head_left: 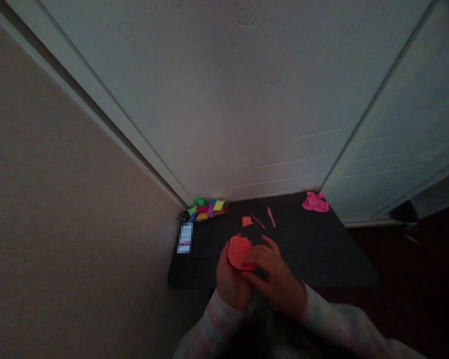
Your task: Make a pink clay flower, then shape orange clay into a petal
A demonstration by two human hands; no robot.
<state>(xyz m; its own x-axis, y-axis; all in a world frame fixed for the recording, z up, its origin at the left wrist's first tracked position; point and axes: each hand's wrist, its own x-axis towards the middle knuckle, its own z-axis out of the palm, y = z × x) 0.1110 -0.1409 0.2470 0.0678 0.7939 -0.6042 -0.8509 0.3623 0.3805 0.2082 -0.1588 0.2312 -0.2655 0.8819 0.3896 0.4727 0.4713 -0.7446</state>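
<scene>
A flattened, rounded piece of orange-red modelling clay [238,252] rests in my left hand [230,284], whose fingers curl up around its edge. From the right, my right hand [275,271] grips the clay's lower right edge, fingers over the top and thumb below, with one finger raised apart. The left fingertips are partly hidden behind the clay. Just beyond my hands, a small orange clay lump [246,221] lies on the dark table [303,254]. Beside it are a thin pink stick tool [257,220] and a pink plastic clay knife [271,217].
Several colourful clay packets [207,209] sit at the table's back left corner. A pixelated, pale rectangular item [185,238] lies at the left edge. Bright pink material [316,202] occupies the back right corner. A white panel [224,109] with embossed hearts rises behind the table.
</scene>
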